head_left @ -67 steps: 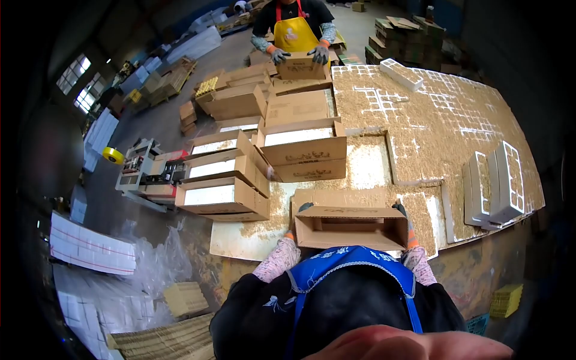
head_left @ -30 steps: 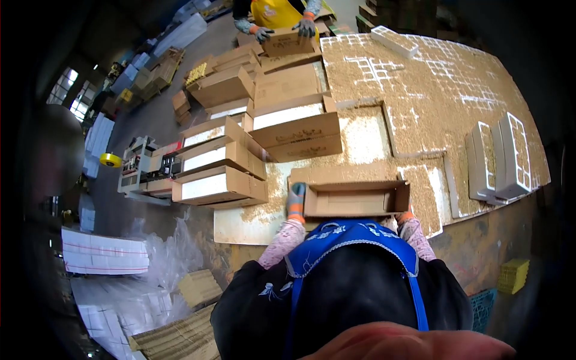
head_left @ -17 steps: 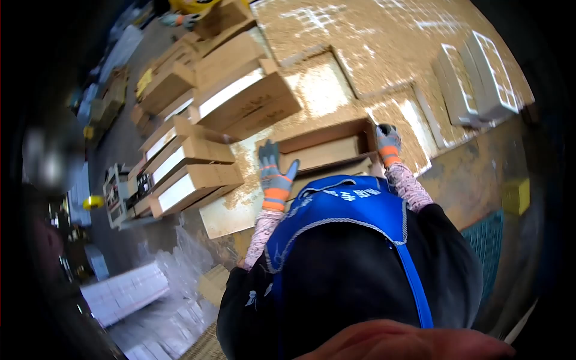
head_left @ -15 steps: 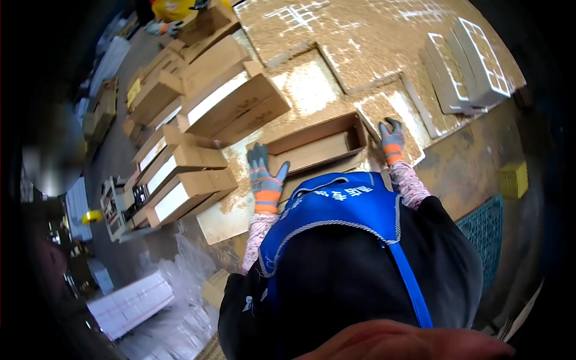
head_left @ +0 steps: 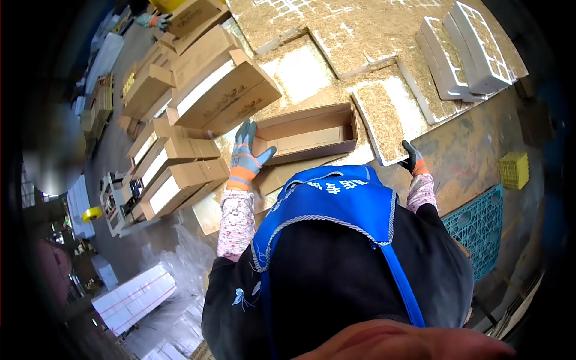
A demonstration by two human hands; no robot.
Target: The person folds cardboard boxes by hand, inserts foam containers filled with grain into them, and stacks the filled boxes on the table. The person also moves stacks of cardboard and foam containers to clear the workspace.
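Note:
An open cardboard box (head_left: 306,133) lies in front of me on the table, its inside bare. My left hand (head_left: 248,157), in a grey and orange glove, is on the box's left end, fingers along its edge and thumb apart. My right hand (head_left: 414,159), gloved too, holds the near right corner of a white tray (head_left: 380,123) filled with brown crumbly material. That tray lies just right of the box. Its grip is partly hidden under the tray's corner.
Filled cartons (head_left: 180,187) stand at the left, with a larger carton (head_left: 225,96) behind them. White trays (head_left: 474,51) stand upright at the back right. Another person's gloved hand (head_left: 155,21) shows at the top left. A teal pallet (head_left: 480,231) is at the right.
My right hand has left the box's right end and moved down to the tray's near corner. My left hand stays on the box, whose opening now faces me more fully.

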